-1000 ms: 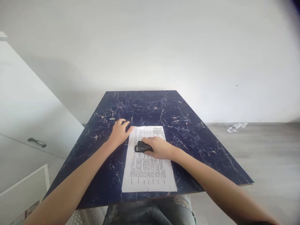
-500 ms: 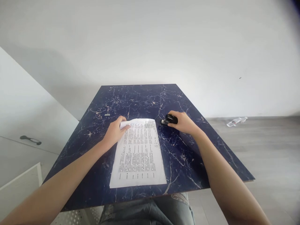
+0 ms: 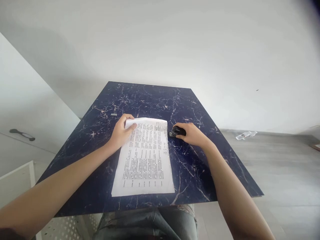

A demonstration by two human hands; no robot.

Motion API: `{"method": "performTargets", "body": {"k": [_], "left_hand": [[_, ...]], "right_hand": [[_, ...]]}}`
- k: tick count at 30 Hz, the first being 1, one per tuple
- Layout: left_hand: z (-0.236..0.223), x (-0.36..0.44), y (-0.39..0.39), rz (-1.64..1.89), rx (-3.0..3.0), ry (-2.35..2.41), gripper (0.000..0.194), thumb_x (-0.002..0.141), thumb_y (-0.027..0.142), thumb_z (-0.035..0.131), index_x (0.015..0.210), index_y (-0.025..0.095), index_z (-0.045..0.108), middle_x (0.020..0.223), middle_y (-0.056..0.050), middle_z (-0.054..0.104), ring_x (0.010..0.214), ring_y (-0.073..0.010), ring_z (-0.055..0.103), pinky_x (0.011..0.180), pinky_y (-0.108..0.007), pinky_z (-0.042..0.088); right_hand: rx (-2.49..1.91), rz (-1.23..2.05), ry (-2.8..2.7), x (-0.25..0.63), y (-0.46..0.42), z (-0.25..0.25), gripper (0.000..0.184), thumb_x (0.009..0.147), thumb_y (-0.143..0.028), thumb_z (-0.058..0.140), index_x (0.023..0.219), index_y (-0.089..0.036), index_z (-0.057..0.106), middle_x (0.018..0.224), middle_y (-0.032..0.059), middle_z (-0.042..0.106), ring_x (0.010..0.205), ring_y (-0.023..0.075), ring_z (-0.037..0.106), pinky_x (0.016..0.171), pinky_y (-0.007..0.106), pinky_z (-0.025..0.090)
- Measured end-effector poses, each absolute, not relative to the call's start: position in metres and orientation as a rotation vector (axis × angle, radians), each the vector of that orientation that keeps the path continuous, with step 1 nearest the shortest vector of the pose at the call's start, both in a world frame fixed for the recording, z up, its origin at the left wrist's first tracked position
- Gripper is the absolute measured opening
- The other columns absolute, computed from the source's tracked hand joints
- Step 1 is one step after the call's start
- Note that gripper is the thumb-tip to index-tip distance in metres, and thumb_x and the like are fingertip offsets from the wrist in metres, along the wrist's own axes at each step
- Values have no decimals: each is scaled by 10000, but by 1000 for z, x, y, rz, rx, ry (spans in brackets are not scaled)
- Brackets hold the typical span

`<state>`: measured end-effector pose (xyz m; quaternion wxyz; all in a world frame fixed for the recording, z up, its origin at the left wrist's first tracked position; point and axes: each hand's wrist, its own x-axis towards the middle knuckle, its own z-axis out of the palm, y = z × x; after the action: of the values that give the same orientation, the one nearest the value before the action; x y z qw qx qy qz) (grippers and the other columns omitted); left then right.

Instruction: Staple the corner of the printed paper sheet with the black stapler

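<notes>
Printed paper sheets [image 3: 145, 156] lie on the dark blue marbled table [image 3: 195, 183], the text running sideways. At their far left corner my left hand [image 3: 122, 130] is closed, thumb on top and fingers at the edge. To the right of the sheets, my right hand [image 3: 191, 133] grips a black stapler [image 3: 178, 131]. Its front end points left at the paper's right edge, with a very narrow gap or light contact; I cannot tell which. A small strip of staples [image 3: 113, 114] rests on the table beyond my left hand.
A pale wall [image 3: 160, 43] stands behind the table. On the left is a white cabinet front with a dark handle [image 3: 22, 134]. Clear crumpled plastic [image 3: 246, 135] lies on the grey floor at the right. My legs [image 3: 150, 223] are under the near table edge.
My right hand has turned the stapler and brought it nearer the paper's right edge. My left hand keeps its hold on the sheets' corner. The camera view has tilted slightly.
</notes>
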<state>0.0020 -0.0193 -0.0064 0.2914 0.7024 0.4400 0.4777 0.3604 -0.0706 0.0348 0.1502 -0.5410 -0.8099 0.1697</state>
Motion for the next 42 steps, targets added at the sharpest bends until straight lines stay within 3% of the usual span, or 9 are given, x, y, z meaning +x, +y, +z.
{"method": "performTargets", "body": {"k": [8, 11, 14, 16, 21, 24, 27, 33, 42], "left_hand": [[-11, 3, -18, 1283, 1858, 1198, 216, 922, 232, 685, 1111, 262, 583, 989, -7, 660, 828, -179, 635, 747, -324, 506], [-10, 4, -19, 1235, 1929, 1202, 214, 937, 224, 667, 1136, 263, 602, 1074, -17, 685, 883, -186, 652, 812, -349, 520], [-9, 5, -19, 1197, 1979, 1150, 99, 972, 237, 628, 1055, 245, 681, 1073, -27, 730, 969, -207, 680, 931, -394, 520], [-8, 5, -19, 1158, 1980, 1132, 124, 991, 257, 608, 1014, 240, 729, 1074, -35, 760, 1024, -222, 696, 998, -425, 508], [-5, 5, -23, 1093, 1961, 1160, 178, 945, 284, 680, 1104, 246, 750, 1181, -47, 767, 1128, -256, 697, 1078, -479, 484], [-4, 6, -25, 1060, 1975, 1169, 244, 887, 261, 738, 1130, 243, 740, 1219, -54, 754, 1145, -272, 692, 1108, -506, 471], [-4, 7, -26, 1043, 2004, 1169, 277, 857, 218, 749, 1133, 237, 735, 1225, -57, 750, 1127, -273, 696, 1103, -508, 483], [-4, 10, -27, 1044, 2042, 1167, 298, 839, 173, 746, 1131, 231, 731, 1223, -51, 751, 1129, -269, 694, 1110, -497, 486], [-2, 10, -27, 1056, 2043, 1155, 300, 832, 156, 745, 1123, 227, 728, 1219, -42, 751, 1150, -260, 688, 1112, -467, 487]], "right_hand": [[-1486, 496, -2349, 350, -75, 36, 283, 868, -225, 691, 1147, -277, 694, 1059, 21, 776, 929, 236, 710, 800, 374, 519], [-1459, 500, -2348, 344, -76, 35, 281, 861, -209, 688, 1135, -272, 697, 1048, 20, 774, 929, 231, 706, 804, 373, 519], [-1456, 493, -2341, 341, -76, 34, 287, 859, -205, 685, 1140, -264, 698, 1049, 25, 772, 934, 231, 704, 811, 378, 517], [-1446, 496, -2332, 341, -76, 34, 289, 862, -212, 686, 1146, -262, 700, 1053, 26, 771, 938, 231, 704, 821, 380, 516], [-1389, 579, -2291, 342, -76, 38, 313, 909, -396, 712, 1187, -252, 706, 1132, 45, 764, 990, 247, 700, 868, 387, 509], [-1398, 663, -2149, 338, -76, 38, 401, 1040, -551, 494, 1141, -236, 720, 1153, 64, 757, 1013, 247, 691, 889, 384, 494], [-1610, 541, -2027, 330, -75, 33, 575, 1102, -558, 267, 999, -218, 719, 1030, 86, 756, 950, 255, 680, 839, 377, 466], [-1861, 322, -2029, 317, -73, 26, 553, 1108, -502, 258, 821, -225, 641, 849, 79, 712, 807, 251, 638, 717, 352, 378], [-1858, 241, -2069, 317, -74, 26, 521, 1105, -450, 256, 766, -230, 584, 836, 81, 704, 784, 245, 617, 693, 343, 351]]}}
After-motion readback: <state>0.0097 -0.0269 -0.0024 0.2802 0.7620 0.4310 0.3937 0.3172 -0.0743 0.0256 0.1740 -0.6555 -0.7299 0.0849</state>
